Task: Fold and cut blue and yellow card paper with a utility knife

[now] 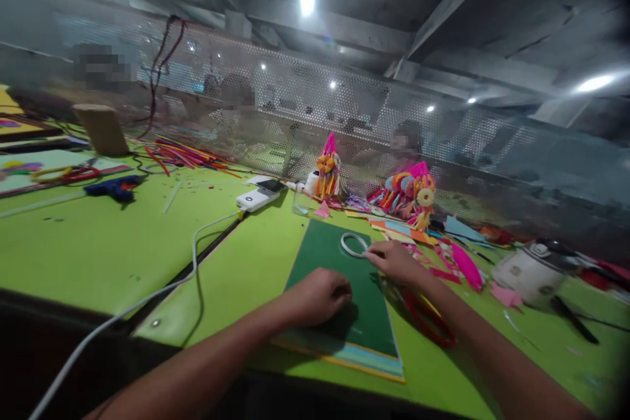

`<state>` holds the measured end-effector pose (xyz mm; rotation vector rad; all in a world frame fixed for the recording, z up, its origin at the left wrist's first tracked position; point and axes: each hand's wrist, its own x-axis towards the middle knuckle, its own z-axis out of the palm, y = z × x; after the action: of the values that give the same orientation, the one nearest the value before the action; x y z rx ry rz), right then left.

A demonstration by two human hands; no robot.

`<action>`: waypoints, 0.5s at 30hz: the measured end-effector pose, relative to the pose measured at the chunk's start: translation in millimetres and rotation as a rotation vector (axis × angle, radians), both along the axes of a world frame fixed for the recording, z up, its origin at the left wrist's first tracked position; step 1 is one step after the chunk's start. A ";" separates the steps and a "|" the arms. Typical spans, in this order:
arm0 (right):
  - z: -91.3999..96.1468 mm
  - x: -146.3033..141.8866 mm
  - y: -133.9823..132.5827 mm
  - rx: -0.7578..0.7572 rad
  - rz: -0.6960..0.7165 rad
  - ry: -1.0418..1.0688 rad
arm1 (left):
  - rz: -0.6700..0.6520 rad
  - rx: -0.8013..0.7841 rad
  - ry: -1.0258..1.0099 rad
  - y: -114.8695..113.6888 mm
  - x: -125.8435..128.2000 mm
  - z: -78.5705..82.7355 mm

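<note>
A dark green sheet (335,275) lies on top of a stack of coloured sheets on the bright green table (123,249). My left hand (319,295) rests on the sheet as a loose fist, nothing visible in it. My right hand (394,261) pinches the edge of a thin white ring (352,244) that lies on the far end of the green sheet. Red-handled scissors (428,321) lie just right of the sheet, under my right forearm.
A white cable (194,256) runs to a white power bank with a phone (258,197). Colourful paper decorations (408,193) and scraps sit behind the sheet. A blue glue gun (115,187) lies at left, a white cooker-like pot (529,269) at right. A perforated screen backs the table.
</note>
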<state>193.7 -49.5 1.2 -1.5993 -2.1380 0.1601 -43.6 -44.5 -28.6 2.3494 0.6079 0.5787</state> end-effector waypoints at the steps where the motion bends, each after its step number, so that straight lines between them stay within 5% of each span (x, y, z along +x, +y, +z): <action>1: -2.6 -3.1 -3.6 0.014 0.011 0.052 | 0.006 -0.026 -0.001 2.0 1.9 -1.9; 10: -28.7 -24.8 0.8 0.262 -0.102 0.324 | 0.056 -0.331 -0.098 21.5 9.8 -15.5; 15: -40.1 -15.6 -4.6 0.359 -0.150 0.394 | 0.070 -0.275 -0.056 19.8 10.3 -11.8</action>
<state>178.1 -54.1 -38.9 -1.3774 -1.6341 0.0347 -33.3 -24.7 -40.4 2.0555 0.6993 0.5525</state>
